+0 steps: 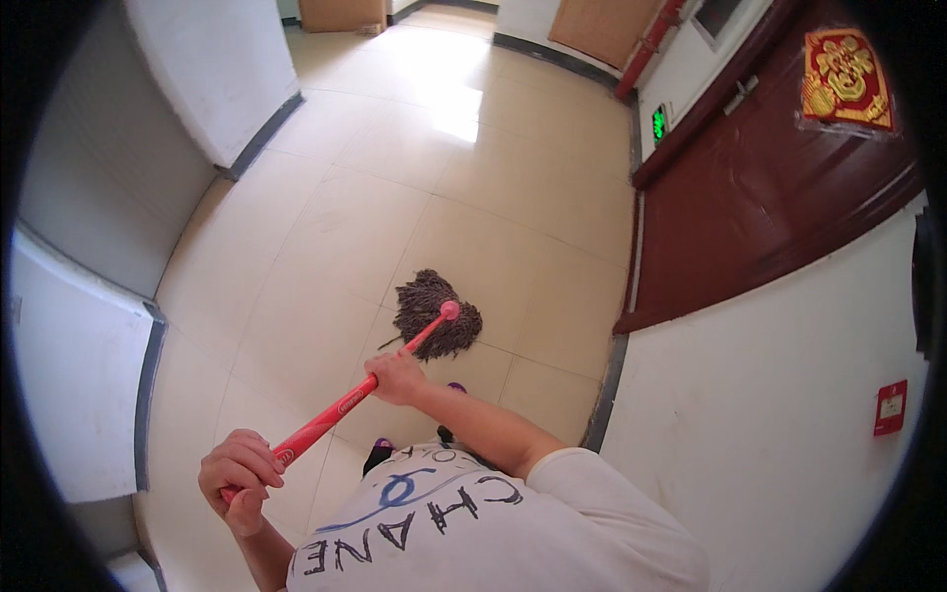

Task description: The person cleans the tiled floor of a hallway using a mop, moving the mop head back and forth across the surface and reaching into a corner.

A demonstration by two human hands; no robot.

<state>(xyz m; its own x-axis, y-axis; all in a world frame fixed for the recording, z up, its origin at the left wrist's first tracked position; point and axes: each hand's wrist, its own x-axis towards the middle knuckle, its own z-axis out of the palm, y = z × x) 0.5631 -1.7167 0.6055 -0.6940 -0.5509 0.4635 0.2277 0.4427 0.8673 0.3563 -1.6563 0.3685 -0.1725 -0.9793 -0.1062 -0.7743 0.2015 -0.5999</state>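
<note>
A string mop with a red handle slants across the lower middle of the view. Around the upper end of the handle my left hand is closed. Further down the shaft, nearer the mop head, my right hand grips it too. The dark grey-brown mop head lies spread on the floor beyond my feet, with a pink round socket on top of it. Beneath it are glossy beige floor tiles. Parts of my purple shoes show below my arms.
On the right, a dark red door with a gold-and-red decoration is set in a white wall. A red pipe runs down beside a lit green sign. Grey doors and a wall corner border the left.
</note>
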